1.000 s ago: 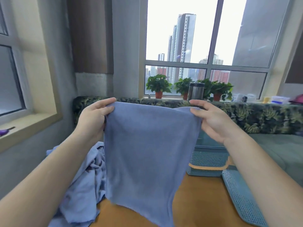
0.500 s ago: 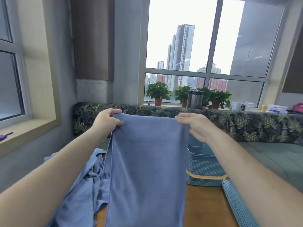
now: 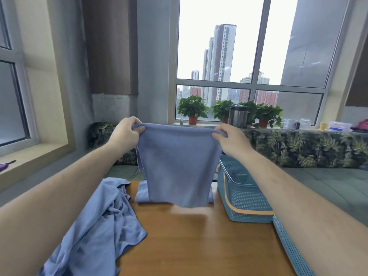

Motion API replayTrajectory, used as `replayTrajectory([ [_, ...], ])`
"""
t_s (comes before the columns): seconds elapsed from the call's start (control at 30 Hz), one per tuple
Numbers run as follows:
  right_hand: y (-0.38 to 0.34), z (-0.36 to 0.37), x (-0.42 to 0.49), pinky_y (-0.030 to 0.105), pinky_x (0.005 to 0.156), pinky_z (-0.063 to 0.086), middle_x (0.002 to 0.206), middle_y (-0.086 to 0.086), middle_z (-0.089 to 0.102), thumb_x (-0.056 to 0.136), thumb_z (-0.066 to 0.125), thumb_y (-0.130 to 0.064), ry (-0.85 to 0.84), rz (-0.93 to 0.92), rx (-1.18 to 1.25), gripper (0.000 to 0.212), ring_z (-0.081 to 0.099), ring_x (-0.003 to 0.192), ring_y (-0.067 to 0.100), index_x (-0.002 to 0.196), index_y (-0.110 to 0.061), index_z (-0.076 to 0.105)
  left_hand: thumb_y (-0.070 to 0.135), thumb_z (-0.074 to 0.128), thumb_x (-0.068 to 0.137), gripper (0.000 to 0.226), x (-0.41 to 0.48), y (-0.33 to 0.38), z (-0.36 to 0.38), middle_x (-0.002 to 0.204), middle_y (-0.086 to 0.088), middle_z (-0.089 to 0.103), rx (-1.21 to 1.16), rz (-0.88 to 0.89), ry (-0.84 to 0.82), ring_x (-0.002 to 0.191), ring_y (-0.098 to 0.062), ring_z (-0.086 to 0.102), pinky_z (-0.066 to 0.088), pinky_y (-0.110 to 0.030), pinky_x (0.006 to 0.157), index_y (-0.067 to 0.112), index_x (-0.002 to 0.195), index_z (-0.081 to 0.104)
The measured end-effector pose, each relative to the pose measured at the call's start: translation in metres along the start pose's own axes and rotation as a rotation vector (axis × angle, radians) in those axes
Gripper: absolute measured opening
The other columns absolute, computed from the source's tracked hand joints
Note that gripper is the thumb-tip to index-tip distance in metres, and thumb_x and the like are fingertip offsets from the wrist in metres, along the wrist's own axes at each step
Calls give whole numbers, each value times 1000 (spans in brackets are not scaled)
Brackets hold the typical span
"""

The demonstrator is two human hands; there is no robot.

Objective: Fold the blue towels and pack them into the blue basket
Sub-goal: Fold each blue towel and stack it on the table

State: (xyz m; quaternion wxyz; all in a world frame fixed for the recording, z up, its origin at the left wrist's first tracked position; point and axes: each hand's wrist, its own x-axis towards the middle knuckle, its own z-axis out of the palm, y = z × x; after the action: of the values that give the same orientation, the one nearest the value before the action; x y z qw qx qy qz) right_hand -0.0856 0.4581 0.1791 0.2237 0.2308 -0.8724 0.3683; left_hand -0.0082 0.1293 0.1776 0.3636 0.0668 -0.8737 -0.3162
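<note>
Above the wooden worktop, both hands pinch the blue towel's top corners; keep them level, lower evenly.

so both bare arms are stretched out in front, forearms coming in from the lower corners, left hand and right hand up at about the same height, apart, fingers curled and pinching the top corners of the blue towel
</note>
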Motion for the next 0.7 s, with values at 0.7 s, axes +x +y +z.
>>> replayTrajectory([
  [0.7, 159, 128, -266, 26, 48, 46, 71, 6, 71, 103, 58, -27, -291, 558, 367, 12, 65, 53, 13, 100, -17, 63, 38, 66, 95, 26, -287, -151, 137, 75, -1, 58, -46, -414, -287, 71, -16, 55, 42, -32, 65, 16, 85, 56],
])
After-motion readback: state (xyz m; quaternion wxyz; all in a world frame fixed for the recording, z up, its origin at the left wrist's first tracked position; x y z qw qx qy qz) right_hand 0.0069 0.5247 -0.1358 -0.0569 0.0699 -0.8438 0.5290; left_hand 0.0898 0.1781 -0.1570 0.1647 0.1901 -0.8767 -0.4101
